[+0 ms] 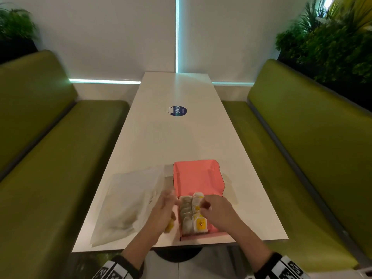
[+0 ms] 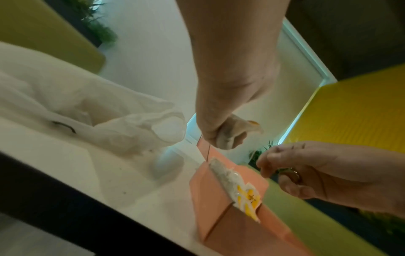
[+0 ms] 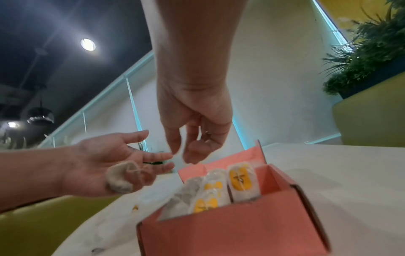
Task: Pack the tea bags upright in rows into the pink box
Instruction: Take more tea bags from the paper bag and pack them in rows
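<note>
The pink box stands open near the table's front edge, its lid tilted back. Several tea bags with yellow tags stand upright in rows in its left half; the right half shows bare pink. My left hand hovers just left of the box, and in the right wrist view its curled lower fingers hold a loose tea bag, whose yellow tag dangles below. My right hand hangs over the packed tea bags with fingers loosely curled and nothing visible in them.
A crumpled clear plastic bag lies left of the box. A blue round sticker sits mid-table on the long white table. Green benches flank both sides. The box is close to the table's near edge.
</note>
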